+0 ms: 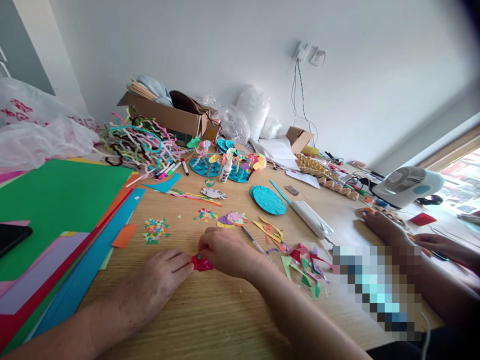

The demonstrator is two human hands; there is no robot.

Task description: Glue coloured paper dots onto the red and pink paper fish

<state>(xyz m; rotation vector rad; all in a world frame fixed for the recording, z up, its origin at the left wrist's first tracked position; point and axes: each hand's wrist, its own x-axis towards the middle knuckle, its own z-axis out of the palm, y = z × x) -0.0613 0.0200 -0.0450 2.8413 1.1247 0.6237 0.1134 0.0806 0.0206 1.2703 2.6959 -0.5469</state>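
Red paper cutout [203, 265] is lying on counter [157, 332] between hands, probably handling light, flimsy, crease-prone, so hold edges; left hand's [155, 277] fingers are pressing together beside it, right hand's [228, 254] are curling over, pinch unclear on both.

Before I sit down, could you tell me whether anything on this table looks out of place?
Only untidiness: paper scraps lie scattered beside the right forearm, and pipe cleaners by the cardboard box are tangled; no spill shows.

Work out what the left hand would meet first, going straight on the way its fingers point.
The left hand would meet the small red piece first; its fingertips seem to touch that piece's edge. The right hand looks next, though depth is unclear.
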